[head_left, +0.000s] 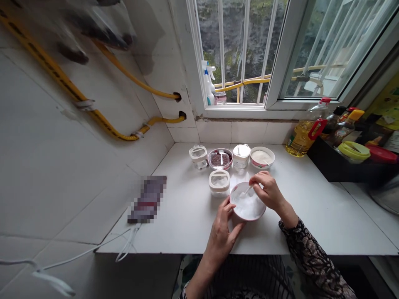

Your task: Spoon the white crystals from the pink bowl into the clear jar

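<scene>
Two hands share the work: my left hand (pixel 220 237) curves its spread fingers around the white bowl (pixel 249 218) to steady it on the white counter (pixel 187 224), while my right hand (pixel 268 193) pinches a small spoon (pixel 248 189) in the white granules (pixel 247 204).

A pixelated patch (pixel 146 199) hides whatever lies on the left of the table (pixel 311 224). A blurred hanging thing (pixel 96 25) runs off the top edge, and a rounded metal thing (pixel 385 195) is cut off by the right edge. The right hand (pixel 268 193) covers most of the small spoon (pixel 248 190), and the oil bottle's (pixel 304 133) label is too small to read
</scene>
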Motion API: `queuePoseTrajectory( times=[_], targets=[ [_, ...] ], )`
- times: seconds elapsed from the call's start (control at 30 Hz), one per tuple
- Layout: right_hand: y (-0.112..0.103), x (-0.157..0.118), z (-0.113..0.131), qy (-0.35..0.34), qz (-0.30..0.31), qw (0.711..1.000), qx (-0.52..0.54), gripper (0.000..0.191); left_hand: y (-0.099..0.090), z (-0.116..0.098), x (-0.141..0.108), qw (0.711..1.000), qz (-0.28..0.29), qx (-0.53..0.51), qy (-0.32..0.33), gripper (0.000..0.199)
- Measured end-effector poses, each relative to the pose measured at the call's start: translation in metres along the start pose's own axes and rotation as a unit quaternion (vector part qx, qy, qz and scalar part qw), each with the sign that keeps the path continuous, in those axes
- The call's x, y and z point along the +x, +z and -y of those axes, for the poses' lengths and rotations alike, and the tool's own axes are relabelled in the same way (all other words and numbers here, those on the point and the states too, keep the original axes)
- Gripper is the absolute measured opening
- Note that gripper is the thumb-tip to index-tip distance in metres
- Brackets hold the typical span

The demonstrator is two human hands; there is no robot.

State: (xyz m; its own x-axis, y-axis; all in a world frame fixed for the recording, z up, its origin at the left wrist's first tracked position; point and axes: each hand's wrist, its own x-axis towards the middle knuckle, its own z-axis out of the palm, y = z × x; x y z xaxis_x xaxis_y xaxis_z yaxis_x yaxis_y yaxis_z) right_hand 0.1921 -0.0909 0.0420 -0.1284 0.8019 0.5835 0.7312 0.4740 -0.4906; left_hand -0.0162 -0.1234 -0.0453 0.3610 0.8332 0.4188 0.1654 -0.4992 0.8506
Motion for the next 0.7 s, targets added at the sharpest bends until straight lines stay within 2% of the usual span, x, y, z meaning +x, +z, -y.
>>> queuePoseTrajectory(
  times=[0.1, 0.17, 0.43, 0.7],
  targets=[
    [0.008, -0.002, 0.003, -0.018, 0.074, 0.997, 0.008, 0.023, 0.000, -0.001, 0.001, 1.000, -0.003, 0.001, 0.002, 0.037],
    [0.011, -0.002, 0.006, -0.007, 0.091, 0.995, 0.031, 0.023, 0.000, -0.002, 0.001, 1.000, -0.005, -0.002, 0.004, 0.037],
    [0.002, 0.001, 0.003, 0.140, 0.012, 0.984, 0.113, 0.023, 0.000, 0.000, 0.000, 1.000, -0.004, 0.000, -0.006, 0.038],
    [0.001, 0.004, -0.006, 0.285, -0.023, 0.919, 0.271, 0.018, 0.000, -0.001, 0.001, 1.000, -0.004, 0.000, 0.001, 0.036]
  ],
)
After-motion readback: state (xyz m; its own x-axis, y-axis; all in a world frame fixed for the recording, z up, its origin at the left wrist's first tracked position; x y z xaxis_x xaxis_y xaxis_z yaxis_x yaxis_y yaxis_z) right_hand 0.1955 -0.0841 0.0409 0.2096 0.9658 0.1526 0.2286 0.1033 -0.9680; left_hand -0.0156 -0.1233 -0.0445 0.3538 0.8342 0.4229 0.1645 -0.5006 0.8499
